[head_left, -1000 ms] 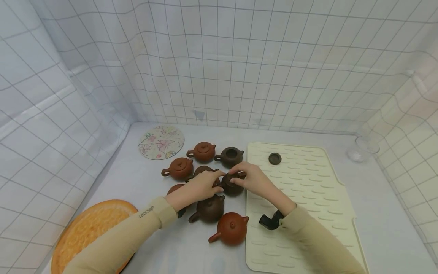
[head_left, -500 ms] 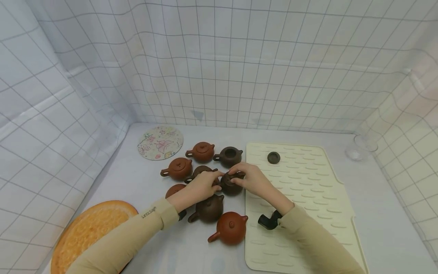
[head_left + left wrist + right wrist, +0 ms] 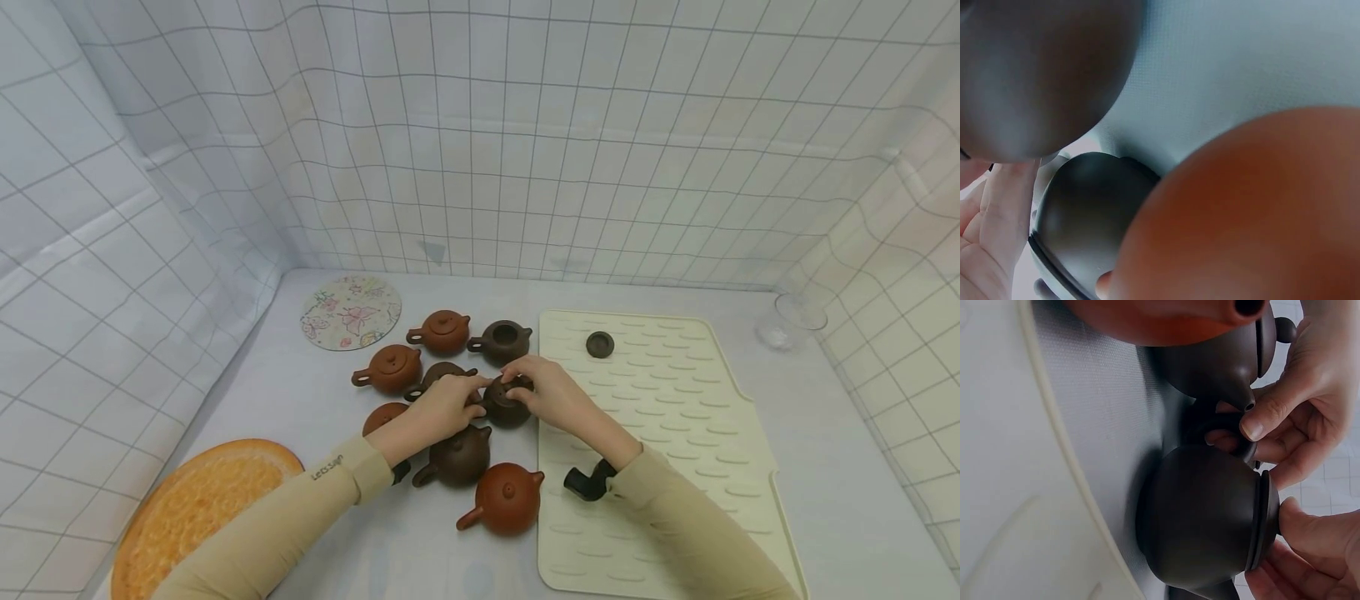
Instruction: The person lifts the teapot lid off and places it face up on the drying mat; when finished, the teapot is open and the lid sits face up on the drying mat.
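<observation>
A dark brown teapot [image 3: 504, 412] sits on the table beside the cream mat, between my two hands. My left hand [image 3: 448, 407] pinches its loop handle [image 3: 1232, 419] between thumb and fingers, with the index finger reaching to the lid's edge. From the other side my right hand [image 3: 553, 392] has its thumb on the knob and fingers at the rim of the lid [image 3: 1267, 519], which sits on the pot. A dark teapot [image 3: 461, 458] and a red one [image 3: 510, 500] stand nearer me. My left forearm partly covers another reddish teapot [image 3: 384, 415].
Behind my hands stand a lidless dark teapot [image 3: 502, 354] and two red-brown teapots. A dark round lid [image 3: 600, 344] lies on the cream mat [image 3: 660, 517]. Further out are a patterned disc [image 3: 352, 313], an orange round mat [image 3: 202, 492] and a clear glass vessel [image 3: 798, 315].
</observation>
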`<state>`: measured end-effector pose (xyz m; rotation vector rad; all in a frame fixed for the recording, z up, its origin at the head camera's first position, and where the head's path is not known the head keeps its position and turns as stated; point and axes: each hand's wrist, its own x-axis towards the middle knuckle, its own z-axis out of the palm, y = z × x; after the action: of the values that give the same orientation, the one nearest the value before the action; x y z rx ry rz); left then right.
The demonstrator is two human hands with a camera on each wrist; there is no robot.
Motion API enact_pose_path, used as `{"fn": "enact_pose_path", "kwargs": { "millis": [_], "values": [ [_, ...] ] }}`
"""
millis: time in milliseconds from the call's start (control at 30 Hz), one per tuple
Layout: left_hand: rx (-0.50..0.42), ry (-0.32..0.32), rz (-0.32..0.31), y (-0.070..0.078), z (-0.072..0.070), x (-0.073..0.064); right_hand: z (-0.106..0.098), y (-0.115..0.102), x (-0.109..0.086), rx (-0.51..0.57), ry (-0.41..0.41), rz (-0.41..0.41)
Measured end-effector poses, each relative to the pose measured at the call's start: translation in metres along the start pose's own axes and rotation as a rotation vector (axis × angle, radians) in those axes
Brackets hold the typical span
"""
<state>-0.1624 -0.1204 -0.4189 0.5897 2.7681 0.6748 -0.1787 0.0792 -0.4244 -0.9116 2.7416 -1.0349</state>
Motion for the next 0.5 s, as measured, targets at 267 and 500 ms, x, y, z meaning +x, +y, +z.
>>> {"fn": "enact_pose_path", "kwargs": {
  "millis": [267, 500],
  "values": [
    [-0.012, -0.006, -0.030, 0.000, 0.001, 0.002, -0.004, 0.007, -0.002, 0.120, 0.022, 0.012],
    [-0.011, 0.014, -0.013, 0.000, 0.002, 0.000, -0.014, 0.021, -0.006, 0.426, 0.058, 0.212]
  ]
}}
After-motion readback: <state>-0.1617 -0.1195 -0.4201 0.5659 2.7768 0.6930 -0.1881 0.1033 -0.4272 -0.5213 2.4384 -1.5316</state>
